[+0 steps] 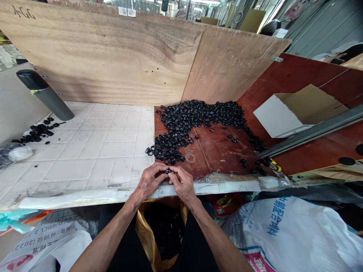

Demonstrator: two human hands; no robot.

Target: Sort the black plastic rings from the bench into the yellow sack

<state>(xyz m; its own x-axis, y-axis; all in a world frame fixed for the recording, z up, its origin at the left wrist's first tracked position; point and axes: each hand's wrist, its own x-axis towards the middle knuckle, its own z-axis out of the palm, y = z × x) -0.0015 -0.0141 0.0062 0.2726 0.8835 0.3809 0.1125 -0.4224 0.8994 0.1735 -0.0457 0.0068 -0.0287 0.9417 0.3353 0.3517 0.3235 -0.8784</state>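
Being pinched between the fingertips of the left hand [149, 183] and the right hand [183, 186], a small black part [168, 171] is being held over the bench's padded front edge [221, 187], just in front of a heap of black rings [181, 121]. Thumbs and forefingers are being pressed close around it from both sides; whether one piece or two joined pieces are being gripped cannot be told.

Loss of the part is probably being risked most by its smallness: if squeezed off-centre, it could be shot from the fingertips, either into the heap, where it would hardly be told from its neighbours, or over the edge into the open gold-coloured bag [144, 228] below. Loose rings could likewise be nudged by the knuckles, since the grip is being exercised so near the heap's front. A flaw could be overlooked, much of the surface being covered by the fingers.

Only a fragment of the part is being shown: dark, compact and apparently smooth, a faint pale glint being reflected, its ends being hidden by the fingertips
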